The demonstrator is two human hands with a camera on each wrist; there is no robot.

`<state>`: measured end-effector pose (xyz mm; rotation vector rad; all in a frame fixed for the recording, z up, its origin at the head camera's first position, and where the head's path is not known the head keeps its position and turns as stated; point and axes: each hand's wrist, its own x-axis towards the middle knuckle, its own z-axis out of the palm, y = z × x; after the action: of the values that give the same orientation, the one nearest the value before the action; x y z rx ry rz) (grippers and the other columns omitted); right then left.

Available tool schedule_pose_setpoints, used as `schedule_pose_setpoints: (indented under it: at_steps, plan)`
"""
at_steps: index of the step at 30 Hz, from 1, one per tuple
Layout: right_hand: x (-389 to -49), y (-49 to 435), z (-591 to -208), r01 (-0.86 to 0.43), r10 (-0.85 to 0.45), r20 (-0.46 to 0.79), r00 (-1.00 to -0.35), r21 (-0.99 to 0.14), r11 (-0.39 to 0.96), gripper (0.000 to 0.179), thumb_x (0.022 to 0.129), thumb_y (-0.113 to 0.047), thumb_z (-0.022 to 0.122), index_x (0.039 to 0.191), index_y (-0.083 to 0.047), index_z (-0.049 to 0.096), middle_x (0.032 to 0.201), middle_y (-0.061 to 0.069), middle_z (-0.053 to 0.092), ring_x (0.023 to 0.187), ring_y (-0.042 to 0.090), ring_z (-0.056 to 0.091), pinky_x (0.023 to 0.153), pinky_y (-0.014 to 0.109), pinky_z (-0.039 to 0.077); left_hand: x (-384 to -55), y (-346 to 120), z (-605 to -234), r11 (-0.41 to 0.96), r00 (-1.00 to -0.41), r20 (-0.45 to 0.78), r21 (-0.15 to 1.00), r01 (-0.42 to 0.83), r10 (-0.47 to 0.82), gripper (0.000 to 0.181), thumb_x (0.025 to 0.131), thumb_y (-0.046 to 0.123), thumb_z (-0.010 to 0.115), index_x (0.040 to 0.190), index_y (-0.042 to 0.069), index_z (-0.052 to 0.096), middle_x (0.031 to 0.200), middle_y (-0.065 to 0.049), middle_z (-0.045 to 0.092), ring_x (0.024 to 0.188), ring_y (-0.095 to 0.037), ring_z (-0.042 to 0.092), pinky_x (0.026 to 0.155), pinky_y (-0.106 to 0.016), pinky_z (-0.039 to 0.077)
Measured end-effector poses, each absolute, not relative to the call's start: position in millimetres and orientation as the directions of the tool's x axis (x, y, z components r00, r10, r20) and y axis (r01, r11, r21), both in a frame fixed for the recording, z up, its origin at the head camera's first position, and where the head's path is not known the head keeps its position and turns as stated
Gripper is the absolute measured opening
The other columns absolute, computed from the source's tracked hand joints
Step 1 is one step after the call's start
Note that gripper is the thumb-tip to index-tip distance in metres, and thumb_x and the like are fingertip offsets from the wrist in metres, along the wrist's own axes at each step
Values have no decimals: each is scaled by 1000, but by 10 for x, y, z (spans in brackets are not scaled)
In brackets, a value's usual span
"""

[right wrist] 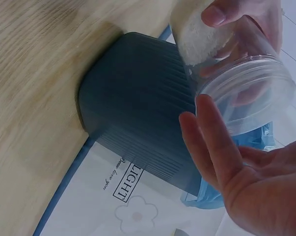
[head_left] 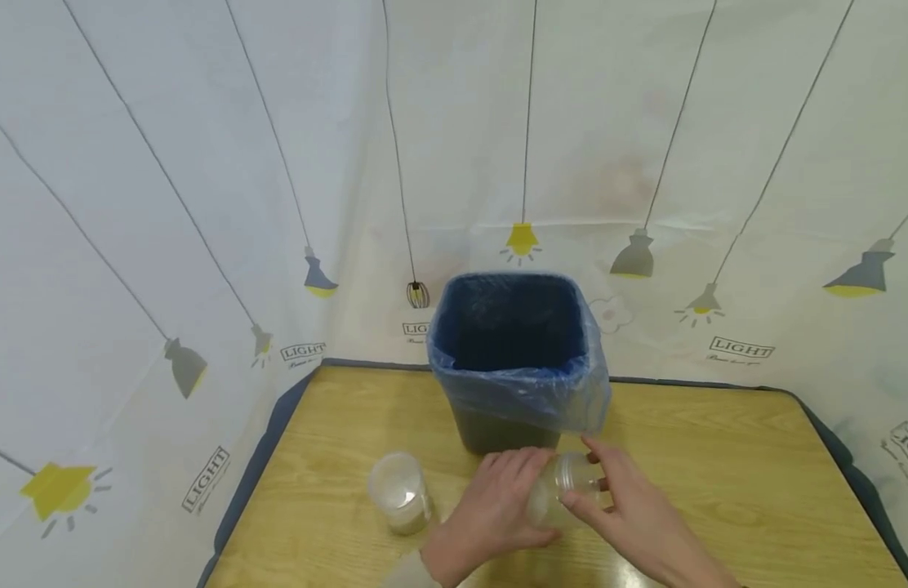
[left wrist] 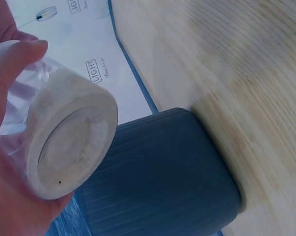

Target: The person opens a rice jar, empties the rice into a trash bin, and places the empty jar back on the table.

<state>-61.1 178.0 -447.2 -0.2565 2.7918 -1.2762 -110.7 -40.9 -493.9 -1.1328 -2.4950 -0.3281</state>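
Note:
My left hand (head_left: 498,506) grips a clear plastic jar (head_left: 548,494) around its side, thumb and fingers wrapped on it. The jar lies tilted nearly sideways, its base (left wrist: 71,147) toward the left. White, grainy-looking contents (right wrist: 201,42) sit in its bottom part. At the other end, the right hand (head_left: 634,506) holds the jar's clear screw lid (right wrist: 251,93) by its edge, thumb on the near side and fingers on the far side. Left of both hands, a second clear jar (head_left: 400,494) stands upright on the table with pale contents low inside.
Behind the hands stands a dark ribbed bin (left wrist: 157,177), lined with a blue plastic bag (head_left: 527,392) folded over its rim. The wooden table (head_left: 718,474) ends at a pale wall covering (head_left: 461,163) printed with hanging lamps.

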Motion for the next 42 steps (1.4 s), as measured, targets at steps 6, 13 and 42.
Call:
schedule_pose_setpoints:
  at_steps: [6,13,42]
  plan:
    - [-629,1746,-4507,-112,-179,-2,-984,-777,620,70,91,-49,76,148,-15,51,139,10,54,103,22,65,73,24,56,-1097,-406,-4980,669,-586,463,-21,743,665,100,61,68,88,139,16,54,127,3,65,111,-15,64,89,-32,53]
    - [-626,1844,-4576,-325,-269,197,-943,-727,605,63,88,-44,81,141,-21,55,133,-1,56,104,23,66,71,27,58,-1135,-378,-4959,636,-589,429,43,771,685,97,62,64,89,139,15,54,127,3,64,110,-14,64,87,-29,53]
    - [-637,1974,-4674,-737,-526,523,-670,-385,556,94,76,-37,92,154,-10,47,153,9,46,131,22,54,94,24,53,-1112,-425,-4912,580,-623,366,232,781,692,99,63,56,94,143,19,49,134,5,62,117,-13,61,92,-31,52]
